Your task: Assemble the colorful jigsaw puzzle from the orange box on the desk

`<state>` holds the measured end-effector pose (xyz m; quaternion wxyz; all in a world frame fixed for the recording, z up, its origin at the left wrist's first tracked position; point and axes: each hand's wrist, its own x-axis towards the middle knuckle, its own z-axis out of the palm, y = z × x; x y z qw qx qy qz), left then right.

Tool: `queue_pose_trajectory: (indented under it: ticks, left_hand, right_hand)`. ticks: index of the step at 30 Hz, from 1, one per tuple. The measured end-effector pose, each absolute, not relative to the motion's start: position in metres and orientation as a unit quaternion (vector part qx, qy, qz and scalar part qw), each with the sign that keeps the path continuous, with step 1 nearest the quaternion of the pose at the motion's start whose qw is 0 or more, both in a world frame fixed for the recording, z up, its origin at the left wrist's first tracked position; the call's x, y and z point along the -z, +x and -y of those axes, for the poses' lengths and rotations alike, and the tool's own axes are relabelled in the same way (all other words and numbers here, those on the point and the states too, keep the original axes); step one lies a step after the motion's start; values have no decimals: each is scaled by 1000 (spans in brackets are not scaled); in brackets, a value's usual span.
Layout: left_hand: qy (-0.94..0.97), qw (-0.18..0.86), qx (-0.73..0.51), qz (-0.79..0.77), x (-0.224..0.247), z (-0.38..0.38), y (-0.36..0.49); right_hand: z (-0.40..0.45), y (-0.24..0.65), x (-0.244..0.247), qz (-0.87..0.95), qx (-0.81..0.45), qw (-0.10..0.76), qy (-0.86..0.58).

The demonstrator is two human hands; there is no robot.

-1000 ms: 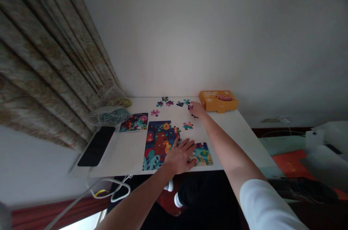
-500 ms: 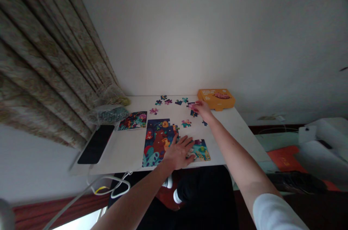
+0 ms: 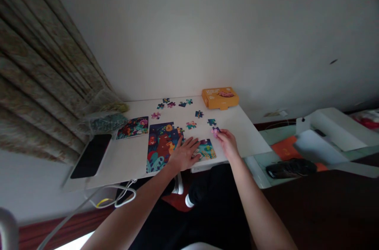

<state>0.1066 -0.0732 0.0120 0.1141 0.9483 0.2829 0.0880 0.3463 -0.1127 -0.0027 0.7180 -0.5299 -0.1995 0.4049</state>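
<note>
My left hand [image 3: 184, 156] lies spread and flat on the lower part of a partly joined jigsaw puzzle [image 3: 160, 145], covering some of its pieces. The puzzle shows a brown bear and plants, and its lower right corner [image 3: 208, 149] shows past my fingers. In my right hand [image 3: 227, 142], a pink and purple puzzle piece [image 3: 215, 131] is pinched between thumb and fingers, just right of the puzzle. A teal loose piece [image 3: 212, 122] lies right behind it. Other loose pieces [image 3: 191, 124] are scattered toward the wall.
An orange puzzle box [image 3: 220, 98] stands at the back right. Left of the puzzle are a picture card [image 3: 133, 127], a black phone [image 3: 91, 156] and clear plastic bags [image 3: 108, 118]. A white cable [image 3: 124, 194] hangs at the front edge. A black shoe [image 3: 290, 168] sits on a lower glass surface at right.
My right hand has drawn back from the rear pieces toward me, bringing the pink piece beside the puzzle. My left hand stays flat on the puzzle. The view has shifted to the right.
</note>
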Motion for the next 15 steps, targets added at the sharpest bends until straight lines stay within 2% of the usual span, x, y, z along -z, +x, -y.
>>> queue_pose_trajectory:
  ticks: [4, 8, 15]
  left_hand:
    - [950, 105, -87, -279, -10, 73, 106]
    - [948, 112, -94, -281, -9, 73, 105]
    - [950, 107, -95, -278, -11, 72, 105]
  right_hand:
    - [118, 338, 12, 249, -304, 726, -565]
    - [114, 334, 17, 318, -223, 683, -618]
    - [99, 360, 14, 527, -150, 442, -710]
